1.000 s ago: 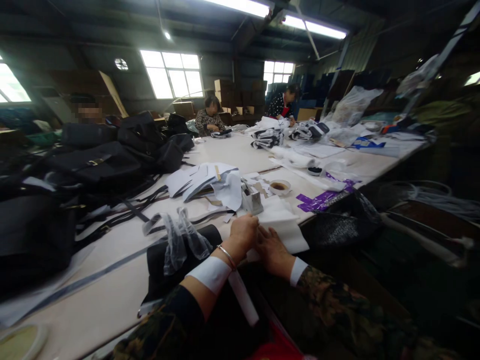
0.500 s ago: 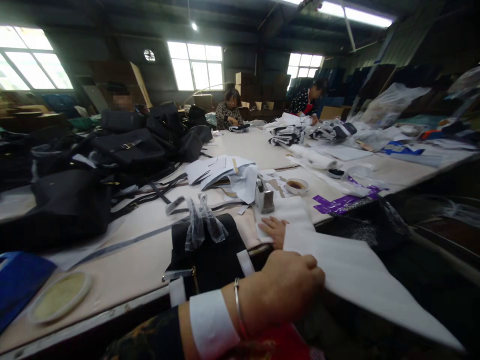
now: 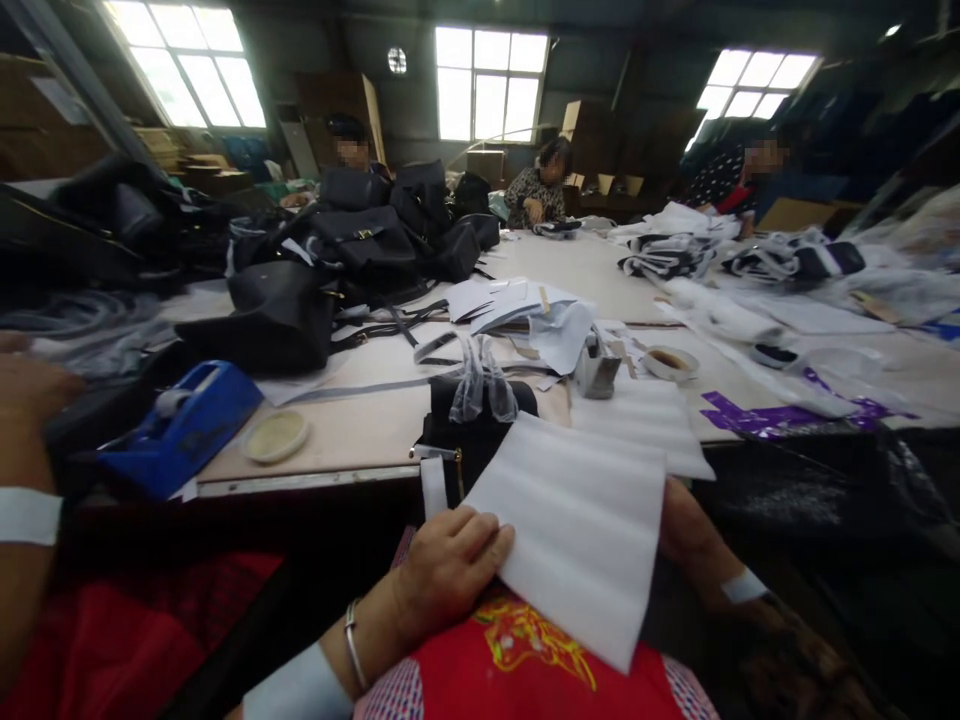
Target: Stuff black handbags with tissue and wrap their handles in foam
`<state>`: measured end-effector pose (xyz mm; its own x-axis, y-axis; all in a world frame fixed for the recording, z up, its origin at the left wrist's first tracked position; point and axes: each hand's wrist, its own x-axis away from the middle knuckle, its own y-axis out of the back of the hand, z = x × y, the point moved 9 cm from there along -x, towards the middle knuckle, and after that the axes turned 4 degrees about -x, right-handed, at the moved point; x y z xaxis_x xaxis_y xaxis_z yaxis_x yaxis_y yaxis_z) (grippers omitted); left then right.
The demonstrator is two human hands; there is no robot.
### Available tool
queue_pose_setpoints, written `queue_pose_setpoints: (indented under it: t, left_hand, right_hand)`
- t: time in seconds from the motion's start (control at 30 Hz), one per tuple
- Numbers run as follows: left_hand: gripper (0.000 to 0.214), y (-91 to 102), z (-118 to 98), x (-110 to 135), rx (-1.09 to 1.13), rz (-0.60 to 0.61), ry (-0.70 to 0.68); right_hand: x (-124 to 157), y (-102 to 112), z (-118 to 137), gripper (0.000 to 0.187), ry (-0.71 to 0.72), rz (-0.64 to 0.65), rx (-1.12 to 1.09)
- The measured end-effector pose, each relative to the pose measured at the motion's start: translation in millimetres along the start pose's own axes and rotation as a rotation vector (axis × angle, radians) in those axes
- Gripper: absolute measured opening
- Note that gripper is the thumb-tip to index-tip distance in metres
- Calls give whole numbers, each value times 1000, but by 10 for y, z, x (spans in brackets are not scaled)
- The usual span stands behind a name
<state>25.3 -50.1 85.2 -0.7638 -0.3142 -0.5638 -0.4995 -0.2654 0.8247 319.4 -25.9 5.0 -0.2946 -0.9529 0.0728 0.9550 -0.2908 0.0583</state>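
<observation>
I see a thin, ribbed white foam sheet (image 3: pixel 577 530) over the lap. The left hand (image 3: pixel 442 570) pinches its near corner. The right hand (image 3: pixel 686 530) sits behind it, its grip hidden from me. A black bag (image 3: pixel 457 445) stands just beyond the sheet, with a blue tape dispenser (image 3: pixel 180 430) well off to the left.

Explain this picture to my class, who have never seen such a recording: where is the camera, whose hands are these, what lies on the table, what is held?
The camera sits on a person's head, looking forward and down, so the hands at the bottom are that person's own. The left hand grips the edge of a white foam sheet; the right forearm runs behind the sheet, which hides that hand. On the long table lie a blue tape dispenser, a black bag topped with clear plastic, more foam sheets, purple strips and a heap of black bags. The hand at far left is a co-worker's.
</observation>
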Motion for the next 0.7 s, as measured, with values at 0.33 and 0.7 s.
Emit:
queue_pose_setpoints:
  t: [0.33,0.7]
  left_hand:
    - [26,-647,-194,4,-14,261,-49]
    - [56,-363,-68,-781,486,-28,296]
  right_hand:
    - [648,-530,-140,73,-334,50,-438]
    - [770,-134,315,76,192,13,86]
